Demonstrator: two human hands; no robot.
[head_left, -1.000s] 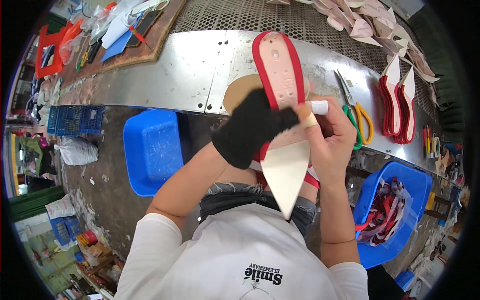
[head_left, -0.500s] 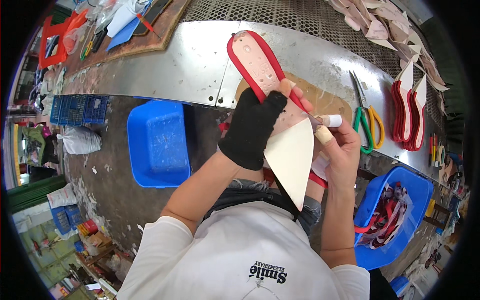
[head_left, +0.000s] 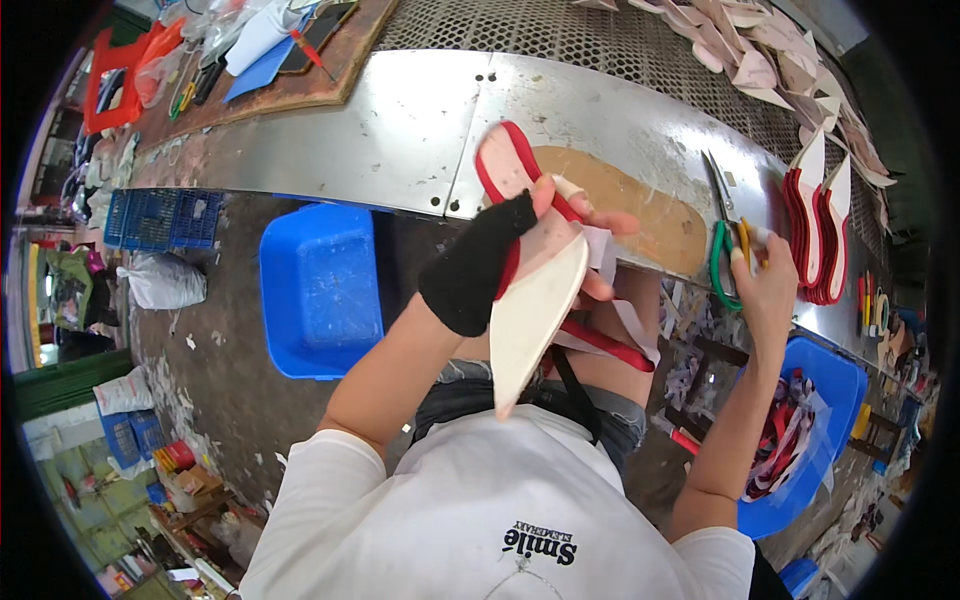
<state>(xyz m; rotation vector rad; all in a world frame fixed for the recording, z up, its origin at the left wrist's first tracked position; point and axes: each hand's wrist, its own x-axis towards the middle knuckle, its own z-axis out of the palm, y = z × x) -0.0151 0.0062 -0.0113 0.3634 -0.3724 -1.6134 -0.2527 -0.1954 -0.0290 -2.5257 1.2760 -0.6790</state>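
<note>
My left hand (head_left: pixel 480 255), in a black fingerless glove, is closed round a pale insole (head_left: pixel 535 315) with red edging. Its rounded pink end points away from me and its cream pointed end toward my lap. From it a red and white strip (head_left: pixel 610 345) trails over my thigh. At the bench's front edge, my right hand (head_left: pixel 768 285) has its taped thumb and finger closed at the yellow handle of the scissors (head_left: pixel 724 225). The scissors have one green handle and lie with their blades pointing away. A tan board (head_left: pixel 640 215) lies on the bench beyond my left hand.
Stacked red-edged insoles (head_left: pixel 812 225) lie right of the scissors, below a heap of pale pieces (head_left: pixel 745 50) on mesh. Blue tubs stand either side: one at left (head_left: pixel 320 290), another at right holding red and white strips (head_left: pixel 785 435). A wooden board (head_left: pixel 345 75) with tools lies far left.
My right hand has left the insole and moved right to the scissors. The left hand has brought the insole closer, its pointed end swinging left. The trailing strip now shows more.
</note>
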